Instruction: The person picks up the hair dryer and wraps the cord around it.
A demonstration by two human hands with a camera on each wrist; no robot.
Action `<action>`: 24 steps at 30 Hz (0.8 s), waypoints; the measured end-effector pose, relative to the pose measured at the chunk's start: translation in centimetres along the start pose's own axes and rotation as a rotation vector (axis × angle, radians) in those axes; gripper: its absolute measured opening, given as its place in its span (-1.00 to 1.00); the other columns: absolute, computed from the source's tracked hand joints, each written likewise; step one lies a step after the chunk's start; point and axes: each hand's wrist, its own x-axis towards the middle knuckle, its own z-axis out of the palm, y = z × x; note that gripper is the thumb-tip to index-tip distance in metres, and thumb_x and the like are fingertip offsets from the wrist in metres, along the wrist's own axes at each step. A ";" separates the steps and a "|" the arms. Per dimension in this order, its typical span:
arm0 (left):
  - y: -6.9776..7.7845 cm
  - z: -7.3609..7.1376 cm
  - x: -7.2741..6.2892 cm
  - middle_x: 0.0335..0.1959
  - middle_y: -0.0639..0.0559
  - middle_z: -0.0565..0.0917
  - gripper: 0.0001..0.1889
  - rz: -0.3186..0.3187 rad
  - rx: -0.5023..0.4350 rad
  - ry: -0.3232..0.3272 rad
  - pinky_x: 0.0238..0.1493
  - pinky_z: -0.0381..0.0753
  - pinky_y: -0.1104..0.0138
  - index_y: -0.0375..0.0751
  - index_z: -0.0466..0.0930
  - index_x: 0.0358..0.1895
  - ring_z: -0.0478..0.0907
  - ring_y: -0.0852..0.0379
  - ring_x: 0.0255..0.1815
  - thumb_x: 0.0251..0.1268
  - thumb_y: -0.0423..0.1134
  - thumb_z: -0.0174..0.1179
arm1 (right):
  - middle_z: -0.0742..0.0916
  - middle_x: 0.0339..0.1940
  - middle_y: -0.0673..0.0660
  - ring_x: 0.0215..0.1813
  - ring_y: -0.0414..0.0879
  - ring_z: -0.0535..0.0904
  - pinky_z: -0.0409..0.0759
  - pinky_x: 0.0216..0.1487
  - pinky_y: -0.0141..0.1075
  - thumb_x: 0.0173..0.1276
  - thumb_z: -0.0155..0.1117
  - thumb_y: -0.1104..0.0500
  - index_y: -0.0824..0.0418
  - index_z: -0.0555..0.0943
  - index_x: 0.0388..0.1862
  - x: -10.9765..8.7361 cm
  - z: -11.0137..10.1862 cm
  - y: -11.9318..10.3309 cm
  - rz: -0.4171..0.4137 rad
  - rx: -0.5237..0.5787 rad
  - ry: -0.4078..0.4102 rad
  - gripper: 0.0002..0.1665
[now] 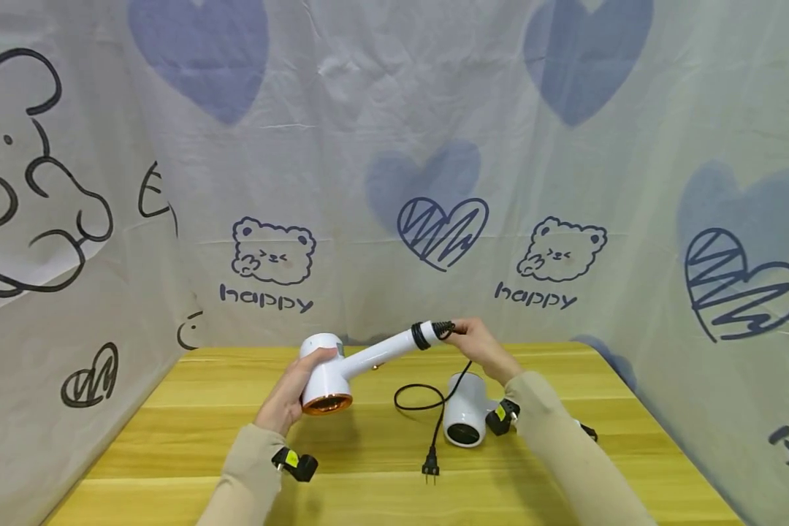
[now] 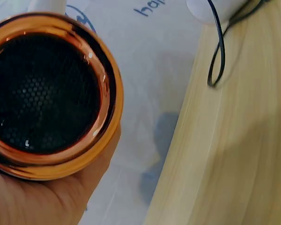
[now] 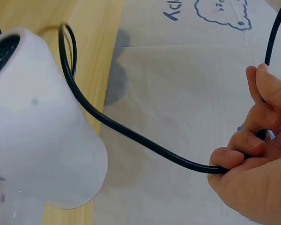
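Note:
A white hair dryer (image 1: 325, 369) with a copper-coloured ring is held above the table by my left hand (image 1: 291, 393), thumb and fingers wrapped round its head. In the left wrist view the ring (image 2: 113, 101) circles a dark mesh. The dryer's handle points up to the right, some black cord wound round its end. There my right hand (image 1: 485, 349) grips the black power cord (image 3: 145, 143), its fingers curled round it. The cord drops in a loop to a two-pin plug (image 1: 430, 464) near the table's front middle.
A second white hair dryer (image 1: 465, 409) lies on the wooden table (image 1: 191, 409) beneath my right forearm, its handle partly hidden by the sleeve. Patterned cloth (image 1: 368, 292) hangs behind the table and on both sides.

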 end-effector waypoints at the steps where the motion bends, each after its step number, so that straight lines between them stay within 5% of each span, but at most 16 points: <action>1: 0.1 -0.1 0.0 -0.15 -0.06 0.63 -0.25 -0.001 0.011 -0.010 -0.20 0.70 0.22 -0.21 0.20 0.33 0.64 0.06 -0.27 0.17 0.08 0.28 | 0.73 0.03 0.24 0.13 0.09 0.57 0.49 0.27 0.00 0.41 0.14 0.29 0.32 0.70 -0.09 0.0 -0.1 -0.2 -0.018 -0.013 -0.010 -0.77; 6: 0.4 -0.7 0.2 -0.11 -0.11 0.61 -0.25 0.047 0.083 -0.027 -0.21 0.72 0.18 -0.22 0.18 0.35 0.65 0.05 -0.27 0.16 -0.02 0.32 | 0.75 0.00 0.24 -0.02 -0.01 0.62 0.61 0.02 -0.23 0.40 0.21 0.25 0.31 0.70 0.00 0.0 -0.4 -0.8 -0.082 -0.060 -0.067 -0.73; 12: 0.6 -1.3 0.1 0.04 -0.26 0.51 -0.20 0.206 0.227 -0.001 -0.25 0.73 0.13 -0.21 0.15 0.39 0.63 0.01 -0.25 0.11 -0.17 0.39 | 0.78 -0.12 0.13 -0.20 -0.14 0.62 0.63 -0.16 -0.30 0.39 0.28 0.17 0.23 0.74 -0.07 -0.2 -0.4 -1.4 -0.164 -0.231 -0.121 -0.77; 18: 1.1 -1.1 -0.4 -0.01 -0.26 0.54 -0.17 0.310 0.325 -0.015 -0.30 0.74 0.10 -0.16 0.21 0.32 0.63 -0.05 -0.23 -0.04 -0.22 0.50 | 0.77 -0.29 0.07 -0.56 -0.20 0.38 0.45 -0.46 -0.38 0.37 0.29 0.18 0.19 0.76 -0.13 -0.6 0.0 -2.0 -0.185 -0.356 -0.111 -0.82; 24: 1.6 -0.4 -0.6 -0.02 -0.26 0.55 -0.18 0.413 0.374 0.020 -0.27 0.73 0.12 -0.19 0.25 0.28 0.61 -0.07 -0.18 -0.11 -0.29 0.52 | 0.79 -0.28 0.08 -0.61 -0.22 0.35 0.41 -0.48 -0.39 0.37 0.28 0.16 0.21 0.76 -0.12 -1.1 0.7 -2.9 -0.227 -0.454 -0.072 -0.79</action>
